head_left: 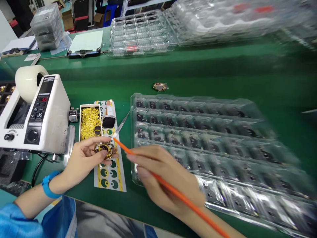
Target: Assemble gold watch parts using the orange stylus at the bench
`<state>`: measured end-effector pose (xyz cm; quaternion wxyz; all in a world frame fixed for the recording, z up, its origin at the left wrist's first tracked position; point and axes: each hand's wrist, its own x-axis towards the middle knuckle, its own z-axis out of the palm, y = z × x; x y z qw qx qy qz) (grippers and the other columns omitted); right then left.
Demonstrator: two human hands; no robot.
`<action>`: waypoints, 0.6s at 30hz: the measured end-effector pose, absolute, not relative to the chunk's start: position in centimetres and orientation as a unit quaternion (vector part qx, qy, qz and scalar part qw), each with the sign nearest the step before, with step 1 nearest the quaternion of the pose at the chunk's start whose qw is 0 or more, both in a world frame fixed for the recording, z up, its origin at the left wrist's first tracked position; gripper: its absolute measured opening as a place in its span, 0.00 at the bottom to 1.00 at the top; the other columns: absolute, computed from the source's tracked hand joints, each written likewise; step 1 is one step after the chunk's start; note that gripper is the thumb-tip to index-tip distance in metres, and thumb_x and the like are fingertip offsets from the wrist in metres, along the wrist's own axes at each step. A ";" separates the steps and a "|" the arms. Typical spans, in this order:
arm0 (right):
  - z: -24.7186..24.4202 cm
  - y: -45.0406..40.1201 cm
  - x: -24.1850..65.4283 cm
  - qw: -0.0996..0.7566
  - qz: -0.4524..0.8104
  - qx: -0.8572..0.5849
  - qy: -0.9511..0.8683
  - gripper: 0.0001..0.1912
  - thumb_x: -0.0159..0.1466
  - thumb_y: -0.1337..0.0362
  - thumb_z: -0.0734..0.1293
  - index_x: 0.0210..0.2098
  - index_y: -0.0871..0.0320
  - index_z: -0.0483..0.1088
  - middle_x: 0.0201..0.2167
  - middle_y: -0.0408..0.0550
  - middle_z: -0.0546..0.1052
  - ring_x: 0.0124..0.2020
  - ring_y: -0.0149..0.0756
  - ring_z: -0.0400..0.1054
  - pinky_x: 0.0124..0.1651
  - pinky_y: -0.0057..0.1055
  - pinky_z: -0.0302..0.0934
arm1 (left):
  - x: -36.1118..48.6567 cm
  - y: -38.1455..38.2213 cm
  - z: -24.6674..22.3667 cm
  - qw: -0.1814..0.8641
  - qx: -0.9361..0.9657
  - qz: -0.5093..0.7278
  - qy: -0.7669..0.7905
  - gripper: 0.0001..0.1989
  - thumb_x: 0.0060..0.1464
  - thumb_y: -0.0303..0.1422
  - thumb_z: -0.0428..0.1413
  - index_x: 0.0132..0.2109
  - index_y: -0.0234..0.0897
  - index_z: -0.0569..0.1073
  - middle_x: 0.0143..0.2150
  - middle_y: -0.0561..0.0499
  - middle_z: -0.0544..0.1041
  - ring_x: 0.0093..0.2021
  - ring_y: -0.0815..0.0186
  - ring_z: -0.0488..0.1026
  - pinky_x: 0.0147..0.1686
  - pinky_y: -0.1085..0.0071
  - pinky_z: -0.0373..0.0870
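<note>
My left hand (84, 158), with a blue band at its wrist, is closed on a round gold watch case (102, 149) with a dark centre. My right hand (164, 178) grips a thin orange stick (173, 191). The stick's pale tip is beside the watch case; whether they touch I cannot tell. Under my left hand lies a sheet of yellow and green stickers (112, 185). Just behind it stands a white box (80, 127) full of yellow rings (90, 119). A small device with a dark square face (109, 122) rests on the sheet.
A white tape dispenser (55, 119) stands at the left. Clear compartment trays (133, 115) with dark parts cover the right side. Another gold watch case (160, 87) lies behind them. Along the back are a clipboard (85, 44) and more clear trays (141, 36).
</note>
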<state>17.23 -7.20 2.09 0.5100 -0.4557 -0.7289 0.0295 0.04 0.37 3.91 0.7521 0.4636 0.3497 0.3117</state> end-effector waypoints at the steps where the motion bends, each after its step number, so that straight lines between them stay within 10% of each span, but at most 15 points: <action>1: 2.0 -7.3 17.4 0.537 0.062 -0.469 -0.699 0.13 0.68 0.72 0.58 0.46 0.56 0.71 0.37 0.54 0.77 0.37 0.41 0.73 0.35 0.38 0.69 | 0.1 0.3 4.0 0.749 0.467 0.310 0.352 0.11 0.50 0.23 0.61 0.41 0.38 0.79 0.32 0.54 0.81 0.32 0.67 0.80 0.30 0.78 0.79; 11: 1.8 -7.5 17.0 0.571 0.104 -0.504 -0.640 0.16 0.71 0.67 0.53 0.31 0.55 0.66 0.29 0.47 0.71 0.34 0.38 0.70 0.37 0.36 0.67 | 0.5 0.0 3.9 0.679 0.548 0.294 0.390 0.04 0.47 0.26 0.60 0.33 0.35 0.74 0.25 0.53 0.77 0.23 0.66 0.77 0.16 0.78 0.70; 18: 1.5 -7.0 15.2 0.488 -0.013 -0.527 -0.695 0.06 0.65 0.74 0.64 0.40 0.59 0.69 0.26 0.46 0.73 0.24 0.31 0.69 0.23 0.25 0.60 | 0.8 -0.8 3.6 0.607 0.613 0.311 0.398 0.11 0.52 0.27 0.58 0.44 0.36 0.76 0.38 0.47 0.82 0.32 0.64 0.80 0.31 0.73 0.78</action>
